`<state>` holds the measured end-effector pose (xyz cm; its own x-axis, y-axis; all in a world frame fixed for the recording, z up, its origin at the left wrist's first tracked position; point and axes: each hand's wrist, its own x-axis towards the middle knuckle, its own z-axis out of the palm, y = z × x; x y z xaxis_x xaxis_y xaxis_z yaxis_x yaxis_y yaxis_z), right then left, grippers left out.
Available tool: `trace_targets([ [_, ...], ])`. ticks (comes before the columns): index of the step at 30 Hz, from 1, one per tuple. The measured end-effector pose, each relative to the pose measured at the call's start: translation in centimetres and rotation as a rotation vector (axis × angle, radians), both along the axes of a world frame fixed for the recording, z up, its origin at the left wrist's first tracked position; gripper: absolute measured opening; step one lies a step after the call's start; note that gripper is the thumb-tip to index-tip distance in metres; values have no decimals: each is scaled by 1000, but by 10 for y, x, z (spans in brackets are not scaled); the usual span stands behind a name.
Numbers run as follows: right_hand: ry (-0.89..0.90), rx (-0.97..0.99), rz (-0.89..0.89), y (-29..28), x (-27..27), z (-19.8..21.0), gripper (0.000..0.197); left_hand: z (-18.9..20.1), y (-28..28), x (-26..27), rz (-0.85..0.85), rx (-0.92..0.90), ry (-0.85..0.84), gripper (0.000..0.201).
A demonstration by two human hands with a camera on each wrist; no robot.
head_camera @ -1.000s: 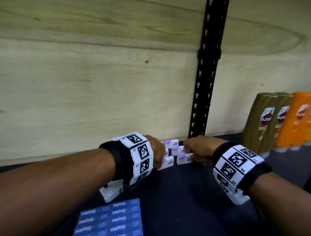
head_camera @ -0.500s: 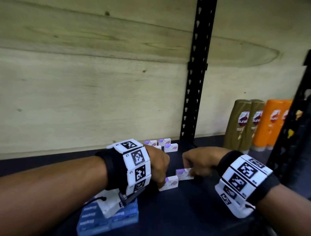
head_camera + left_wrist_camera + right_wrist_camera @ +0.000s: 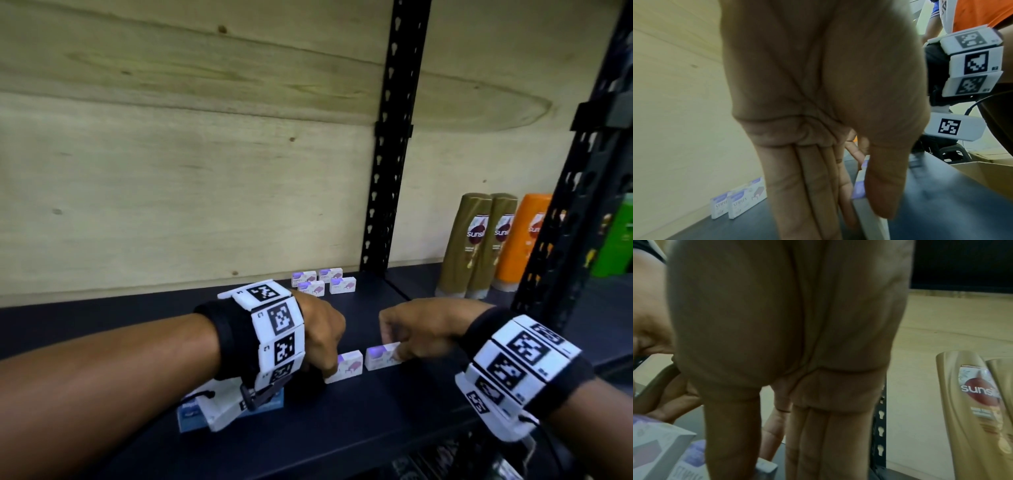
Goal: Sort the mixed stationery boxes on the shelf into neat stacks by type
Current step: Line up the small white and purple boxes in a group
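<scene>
two small white-and-purple cardboard staple boxes (image 3: pixel 346 366) (image 3: pixel 380 356) are pinched on edge on the dark shelf (image 3: pixel 342 428), one by the left hand (image 3: pixel 322 337), one by the right hand (image 3: pixel 416 334). if nudged together carelessly, either could be toppled or knocked askew.

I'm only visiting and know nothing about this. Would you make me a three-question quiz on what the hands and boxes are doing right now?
1. True or false: the left hand and the right hand each grip a small white-and-purple box.
2. How many white-and-purple boxes sit in the group at the back of the shelf?
3. What stands at the right end of the shelf? A) bottles B) mugs C) books

Key: 1 true, left-hand box, right-hand box; 2 four, back group; 3 A, bottles.
</scene>
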<state>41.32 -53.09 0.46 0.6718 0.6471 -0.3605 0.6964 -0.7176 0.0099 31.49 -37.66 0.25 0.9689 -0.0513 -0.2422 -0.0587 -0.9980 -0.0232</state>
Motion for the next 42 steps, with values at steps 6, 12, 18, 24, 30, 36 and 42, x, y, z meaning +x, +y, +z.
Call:
trace_targets([
  [6, 41, -4, -10, -1, -1, 2, 15, -1, -4, -1, -44, 28, -28, 28],
  [12, 52, -1, -8, -3, -2, 3, 19, -1, -6, -2, -48, 51, -47, 27],
  [18, 50, 8, -13, -4, -1, 3, 17, 0, -6, -1, -76, 88, -42, 28],
  [24, 51, 28, -17, -6, -1, 2, 17, 1, -7, -1, -79, 79, -33, 28],
  [30, 53, 7, -22, -5, -3, 4, 21, -4, -5, 3, -79, 68, -58, 27],
  [36, 109, -14, -93, -2, -3, 8, 35, -1, -2, 8, -11, -44, 59, 32],
  [42, 149, 22, -156, 13, 11, 16, 29, 12, 17, 25, 157, -146, 322, 39],
])
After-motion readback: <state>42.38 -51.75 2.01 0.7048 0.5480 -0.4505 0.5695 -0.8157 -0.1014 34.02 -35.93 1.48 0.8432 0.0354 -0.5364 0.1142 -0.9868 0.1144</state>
